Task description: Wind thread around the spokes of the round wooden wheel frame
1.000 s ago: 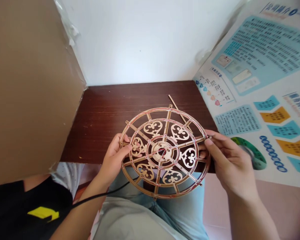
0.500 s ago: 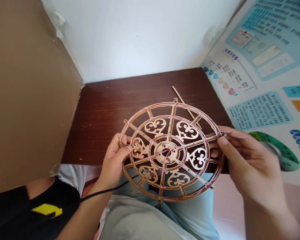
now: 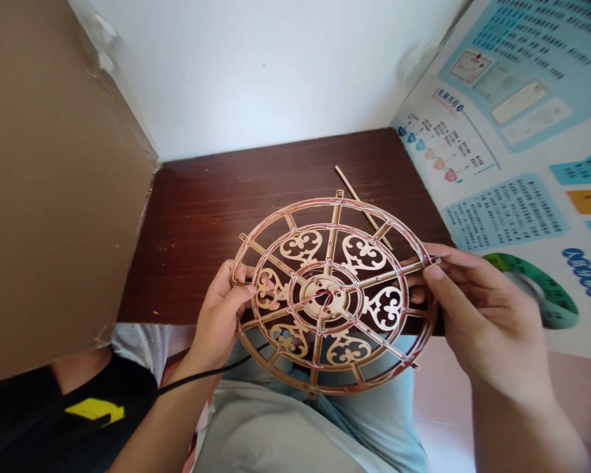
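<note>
A round, flat wooden fretwork wheel [image 3: 331, 294] with scroll cut-outs, spokes and red thread along its rings is held level above my lap and the near edge of a dark wooden table [image 3: 211, 217]. My left hand [image 3: 221, 315] grips its left rim, thumb on top and fingers curled underneath. My right hand [image 3: 473, 315] pinches the right rim at a protruding spoke end, thumb and forefinger pressed together. A thin wooden stick [image 3: 362, 205] lies on the table behind the wheel.
A large brown cardboard sheet [image 3: 54, 184] stands at the left. A printed poster [image 3: 517, 171] slopes along the right side. A white wall closes the back. A black cable [image 3: 211, 373] runs across my lap.
The view has shifted slightly; the wheel sits a little lower right in frame than a second ago. Both hands keep the same grip on its rim.
</note>
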{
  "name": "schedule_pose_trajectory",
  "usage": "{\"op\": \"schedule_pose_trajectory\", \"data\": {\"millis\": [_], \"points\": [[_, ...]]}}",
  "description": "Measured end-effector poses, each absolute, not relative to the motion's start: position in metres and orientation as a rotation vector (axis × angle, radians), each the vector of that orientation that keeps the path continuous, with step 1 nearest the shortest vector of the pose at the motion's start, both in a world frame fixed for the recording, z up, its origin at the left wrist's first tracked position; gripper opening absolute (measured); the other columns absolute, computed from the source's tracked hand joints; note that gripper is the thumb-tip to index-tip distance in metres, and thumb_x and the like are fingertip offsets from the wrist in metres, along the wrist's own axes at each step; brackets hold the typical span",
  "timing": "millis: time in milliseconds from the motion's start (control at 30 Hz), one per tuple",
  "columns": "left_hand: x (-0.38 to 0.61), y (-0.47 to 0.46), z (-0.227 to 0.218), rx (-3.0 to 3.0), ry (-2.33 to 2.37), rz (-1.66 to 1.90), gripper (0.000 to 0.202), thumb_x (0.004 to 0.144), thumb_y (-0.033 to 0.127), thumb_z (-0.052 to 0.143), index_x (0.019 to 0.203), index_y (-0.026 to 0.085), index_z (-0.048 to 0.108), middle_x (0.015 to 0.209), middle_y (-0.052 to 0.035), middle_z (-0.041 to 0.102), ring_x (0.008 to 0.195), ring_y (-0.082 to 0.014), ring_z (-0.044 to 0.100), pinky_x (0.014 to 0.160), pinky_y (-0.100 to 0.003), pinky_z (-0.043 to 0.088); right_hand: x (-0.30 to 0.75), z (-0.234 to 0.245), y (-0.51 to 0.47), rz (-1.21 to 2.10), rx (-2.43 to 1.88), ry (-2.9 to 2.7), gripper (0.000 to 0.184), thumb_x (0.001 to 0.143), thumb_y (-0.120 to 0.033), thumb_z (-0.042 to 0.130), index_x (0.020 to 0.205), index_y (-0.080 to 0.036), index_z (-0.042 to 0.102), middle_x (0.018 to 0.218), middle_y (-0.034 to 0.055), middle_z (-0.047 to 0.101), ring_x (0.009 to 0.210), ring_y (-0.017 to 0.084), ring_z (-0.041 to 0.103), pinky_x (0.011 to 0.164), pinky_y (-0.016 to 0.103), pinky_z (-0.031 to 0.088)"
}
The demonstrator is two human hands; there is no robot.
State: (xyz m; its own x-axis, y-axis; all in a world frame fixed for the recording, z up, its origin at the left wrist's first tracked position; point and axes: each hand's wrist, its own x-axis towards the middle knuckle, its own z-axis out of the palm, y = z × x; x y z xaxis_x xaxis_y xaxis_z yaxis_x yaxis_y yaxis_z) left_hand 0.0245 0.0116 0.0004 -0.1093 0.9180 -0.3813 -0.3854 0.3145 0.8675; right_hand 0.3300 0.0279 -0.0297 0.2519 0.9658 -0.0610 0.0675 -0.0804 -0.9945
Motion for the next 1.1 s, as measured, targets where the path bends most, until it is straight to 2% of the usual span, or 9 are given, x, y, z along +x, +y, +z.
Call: {"op": "schedule_pose_trajectory", "data": {"millis": [233,400,500,633,800,1100], "points": [[0.028,0.012,0.003,0.565,1.257,1.201,0.037,0.073,0.024,0.080,0.088,0.025,0.046,0.083,0.0059,0.064,0.073,-0.0152,0.072,0.064,-0.023,0.059,0.328,-0.026,0.026,1.031,-1.420,-1.019,0.040,0.093,-0.052,0.087,0.127,-0.031,0.082,0.088,0.0030,0.076,0.067,0.014,0.067,0.051,0.017,0.061],[0.021,0.013,0.000,0.594,1.223,1.161,0.043,0.075,0.030,0.090,0.091,0.024,0.051,0.097,0.0021,0.070,0.078,-0.0168,0.074,0.065,-0.026,0.061,0.328,-0.023,0.029,1.052,-1.422,-1.016,0.040,0.093,-0.052,0.087,0.125,-0.030,0.082,0.086,0.0040,0.076,0.066,0.016,0.067,0.048,0.017,0.058],[0.016,0.011,-0.002,0.611,1.194,1.142,0.044,0.077,0.033,0.092,0.092,0.023,0.052,0.099,0.0017,0.070,0.077,-0.0171,0.076,0.063,-0.024,0.059,0.327,-0.024,0.029,1.030,-1.406,-1.041,0.039,0.094,-0.050,0.086,0.126,-0.029,0.082,0.088,0.0046,0.077,0.067,0.015,0.068,0.051,0.018,0.059],[0.015,0.008,-0.002,0.614,1.165,1.138,0.038,0.079,0.029,0.088,0.093,0.023,0.053,0.098,0.0027,0.071,0.076,-0.0163,0.076,0.063,-0.023,0.058,0.327,-0.024,0.027,1.044,-1.423,-1.015,0.039,0.094,-0.051,0.086,0.126,-0.029,0.081,0.088,0.0042,0.076,0.067,0.016,0.066,0.049,0.017,0.058],[0.017,0.008,-0.002,0.609,1.145,1.160,0.030,0.083,0.026,0.081,0.094,0.024,0.053,0.095,0.0047,0.069,0.067,-0.0122,0.071,0.064,-0.025,0.059,0.328,-0.024,0.029,1.039,-1.407,-1.049,0.034,0.096,-0.047,0.084,0.124,-0.028,0.081,0.089,0.0042,0.075,0.069,0.016,0.067,0.052,0.019,0.059],[0.017,0.010,-0.007,0.635,1.140,1.201,0.034,0.080,0.027,0.086,0.090,0.023,0.054,0.096,0.0034,0.069,0.071,-0.0115,0.068,0.062,-0.020,0.055,0.329,-0.026,0.029,1.027,-1.398,-1.059,0.032,0.095,-0.047,0.085,0.123,-0.031,0.082,0.089,0.0032,0.075,0.068,0.016,0.068,0.052,0.019,0.060]]}}
